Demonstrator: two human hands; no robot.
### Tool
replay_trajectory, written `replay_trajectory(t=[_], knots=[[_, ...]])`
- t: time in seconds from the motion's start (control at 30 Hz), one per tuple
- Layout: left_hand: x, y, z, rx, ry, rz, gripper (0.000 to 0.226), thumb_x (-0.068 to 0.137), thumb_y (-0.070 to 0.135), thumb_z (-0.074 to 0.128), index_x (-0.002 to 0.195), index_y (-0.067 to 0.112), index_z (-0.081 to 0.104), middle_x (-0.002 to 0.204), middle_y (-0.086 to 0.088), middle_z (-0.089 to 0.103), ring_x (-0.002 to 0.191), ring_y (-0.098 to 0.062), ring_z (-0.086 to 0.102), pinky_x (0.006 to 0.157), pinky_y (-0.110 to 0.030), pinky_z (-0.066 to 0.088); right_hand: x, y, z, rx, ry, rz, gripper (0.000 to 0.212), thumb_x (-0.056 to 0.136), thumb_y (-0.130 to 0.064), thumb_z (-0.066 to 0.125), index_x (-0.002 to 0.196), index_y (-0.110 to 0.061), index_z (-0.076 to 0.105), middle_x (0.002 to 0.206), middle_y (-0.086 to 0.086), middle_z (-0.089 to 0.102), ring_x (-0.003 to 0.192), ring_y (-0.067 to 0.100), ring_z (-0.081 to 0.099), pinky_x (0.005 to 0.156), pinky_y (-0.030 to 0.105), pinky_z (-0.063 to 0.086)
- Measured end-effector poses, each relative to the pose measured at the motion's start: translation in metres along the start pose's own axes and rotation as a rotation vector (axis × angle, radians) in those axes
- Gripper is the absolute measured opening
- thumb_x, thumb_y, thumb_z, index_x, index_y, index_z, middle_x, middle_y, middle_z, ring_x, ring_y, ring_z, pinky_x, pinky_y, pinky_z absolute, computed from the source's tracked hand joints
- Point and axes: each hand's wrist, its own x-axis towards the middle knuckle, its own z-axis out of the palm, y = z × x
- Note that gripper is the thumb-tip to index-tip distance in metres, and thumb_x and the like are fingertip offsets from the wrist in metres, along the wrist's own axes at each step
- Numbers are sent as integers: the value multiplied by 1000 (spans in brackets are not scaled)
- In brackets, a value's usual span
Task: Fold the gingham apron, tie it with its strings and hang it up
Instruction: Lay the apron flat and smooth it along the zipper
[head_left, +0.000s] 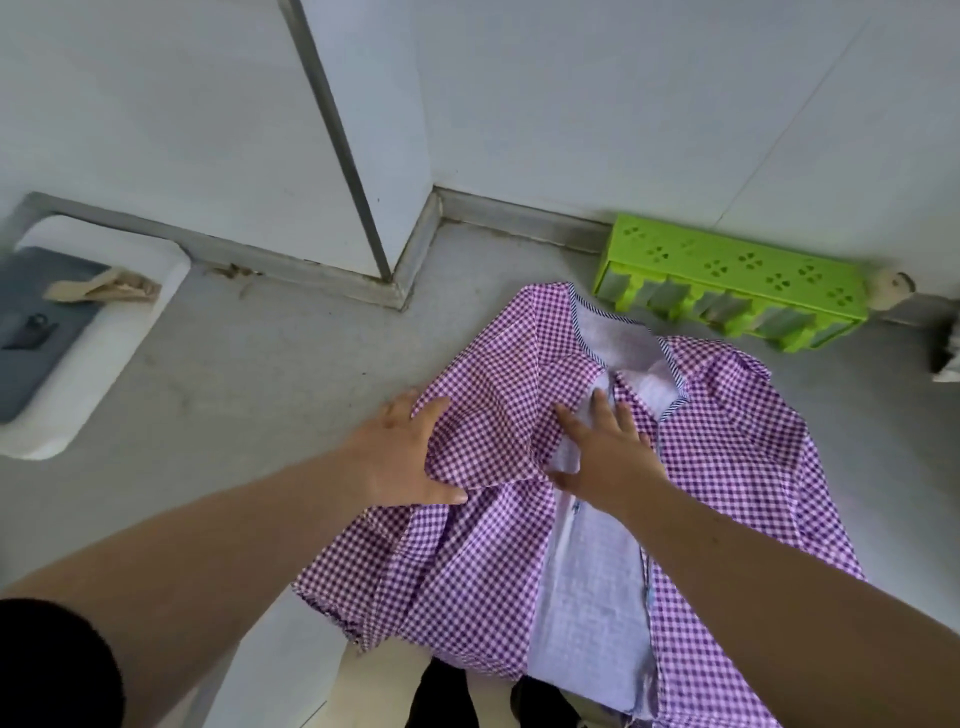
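Gingham apron (519, 545) lies spread on my grey counter (234, 374), near a green rack (727, 280); my left hand (400, 452) grips a fold, right hand (608, 457) presses flat with open fingers.

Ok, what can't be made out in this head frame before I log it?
- Apron strings: not seen, perhaps tucked in its folds.
- Apron's lower hem: cut off by the bottom edge.
- Left hand fingertips: hidden under the gingham fold.
- White item, right: cut off by the edge.
- Any hanging hook: not in view.
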Motion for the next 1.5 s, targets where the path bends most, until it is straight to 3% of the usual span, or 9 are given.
replay_trajectory(t=[0.23,0.47,0.67,0.87,0.97,1.07,1.17,1.37,1.5], knots=[[-18,-9,22,-66,-23,-203,134,71,69,79,164,28,-8,169,-12,15,155,-35,25,124,-52,31,14,9,-3,28,-10,-7,103,83,-76,60,158,-53,-7,169,3,-23,156,37,-14,122,67,16],[-7,-26,9,-268,94,-117,66,91,13,66,150,18,36,131,-9,64,109,-28,67,92,-39,55,19,12,-2,31,-22,-1,106,80,-76,63,157,-55,-6,169,0,-24,156,36,-15,122,67,16],[2,-70,-63,368,478,-187,45,93,16,65,135,14,49,120,-11,59,95,-25,61,77,-38,53,18,10,-6,63,-39,5,106,82,-71,66,158,-53,-5,169,-1,-25,156,34,-18,122,66,17],[-7,-75,-63,603,533,60,75,85,19,68,152,18,35,151,-14,38,139,-35,40,120,-51,34,15,7,-7,45,-33,5,105,84,-72,64,158,-51,-7,169,0,-25,155,35,-18,121,68,16],[-23,-30,-31,465,438,524,32,85,28,58,116,21,58,116,-1,57,104,-21,56,98,-42,52,13,6,-8,41,-30,6,104,84,-72,63,158,-51,-7,169,0,-25,155,35,-18,121,68,14],[-29,14,-6,172,75,177,51,95,65,35,81,19,54,82,7,58,73,-15,58,76,-38,60,12,4,-10,40,-29,11,102,86,-71,63,158,-52,-7,169,0,-26,156,35,-18,121,68,12],[-16,24,10,-298,-164,-99,77,83,91,27,104,26,61,105,7,64,97,-16,64,95,-37,53,10,0,-12,-6,-9,42,101,85,-71,61,159,-49,-5,170,0,-20,157,33,-13,120,68,13],[-5,7,4,-875,-140,-63,39,87,59,70,66,26,70,71,6,66,65,-6,61,67,-14,51,-2,-16,-7,2,139,56,84,89,-61,64,158,-44,19,162,-2,17,148,29,24,113,55,39],[-2,-14,-5,-987,-63,-376,30,101,35,57,104,11,74,100,-10,79,84,-26,73,77,-36,59,2,-7,-9,3,120,49,82,89,-63,60,158,-45,20,161,-2,24,144,29,32,108,56,45]])
